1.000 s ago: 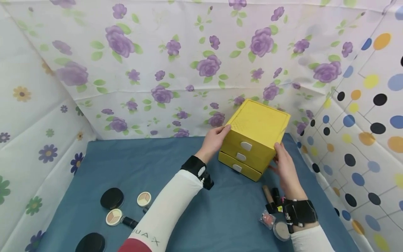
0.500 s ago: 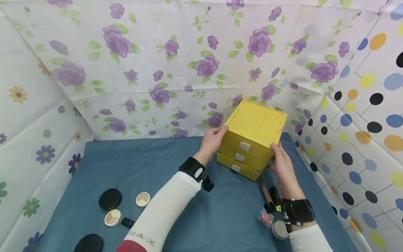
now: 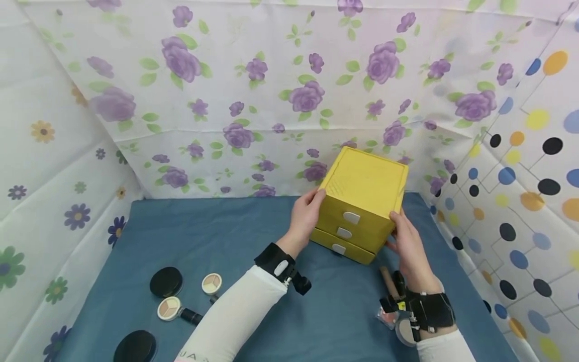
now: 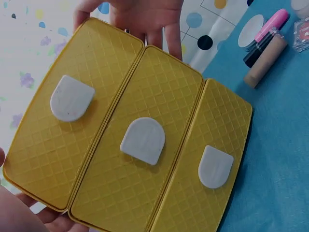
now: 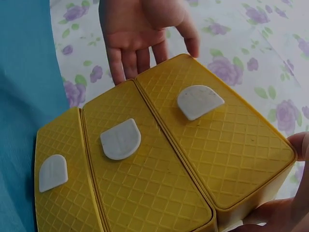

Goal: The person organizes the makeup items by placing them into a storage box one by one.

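Note:
A yellow three-drawer box (image 3: 366,183) stands near the back of the cloth, turned at an angle, its drawer fronts towards me. Each front has a white rounded pull (image 4: 143,140) and a raised diamond pattern. My left hand (image 3: 303,221) grips the box's left side, thumb by the upper front corner. On the opposite side, my right hand (image 3: 409,246) holds the box with its thumb at the front edge and its fingers along the side. In the wrist views all three drawers look closed, the lowest one (image 5: 53,176) set slightly out of line.
On the left lie black round compacts (image 3: 166,282), small three-colour palettes (image 3: 169,308) and a black-handled item (image 3: 191,317). By my right wrist are a beige tube (image 4: 266,62), a pink-capped item (image 4: 275,24) and a round container (image 3: 404,332). A floral sheet (image 3: 253,90) rises behind.
Both hands have shifted the yellow drawer box a little to the left and closer to me. Their hold stays the same. The head view has swung slightly.

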Motion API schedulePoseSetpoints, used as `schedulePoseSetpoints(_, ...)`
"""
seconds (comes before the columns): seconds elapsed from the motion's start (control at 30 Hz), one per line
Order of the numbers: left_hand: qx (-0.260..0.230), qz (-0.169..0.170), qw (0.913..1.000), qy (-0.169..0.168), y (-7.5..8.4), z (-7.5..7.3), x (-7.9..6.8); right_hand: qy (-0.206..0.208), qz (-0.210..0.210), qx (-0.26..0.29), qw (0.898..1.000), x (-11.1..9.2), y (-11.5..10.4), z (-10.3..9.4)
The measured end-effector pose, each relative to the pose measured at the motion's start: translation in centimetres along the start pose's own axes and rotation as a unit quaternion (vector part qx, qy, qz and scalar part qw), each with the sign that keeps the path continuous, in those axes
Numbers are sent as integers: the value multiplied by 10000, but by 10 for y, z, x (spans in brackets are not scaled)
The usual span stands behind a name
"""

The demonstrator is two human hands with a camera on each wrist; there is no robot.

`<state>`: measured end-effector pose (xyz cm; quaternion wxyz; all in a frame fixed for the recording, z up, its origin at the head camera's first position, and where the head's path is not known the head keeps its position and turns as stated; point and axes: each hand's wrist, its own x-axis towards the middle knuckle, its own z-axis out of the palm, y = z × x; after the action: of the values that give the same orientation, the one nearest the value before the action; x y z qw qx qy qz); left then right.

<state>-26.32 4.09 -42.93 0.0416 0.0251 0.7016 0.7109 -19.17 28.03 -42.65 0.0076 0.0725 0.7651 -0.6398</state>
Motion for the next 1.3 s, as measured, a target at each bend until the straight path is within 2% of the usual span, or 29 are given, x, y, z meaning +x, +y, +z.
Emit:
schedulePoseSetpoints(0.3,-6,233,9997,28,-8,-23,-18,-158,-89,-80,9998,-6,0,14)
schedulePoseSetpoints(0.7,68,447,9986,260,-5,-67,-32,-550,72,-172,9983,7,-8,44)
schedulePoseSetpoints(1.07,220,-77,9996,148,3,-99,-33,-997,142,-186,9947,33,-12,67)
schedulePoseSetpoints(1.2,433,-251,9985,242,7,-111,-32,-1028,235,-262,9941,41,-14,79)
schedulePoseSetpoints(1.3,557,-257,9976,327,9,-120,-30,-1079,284,-276,9934,46,-16,88)
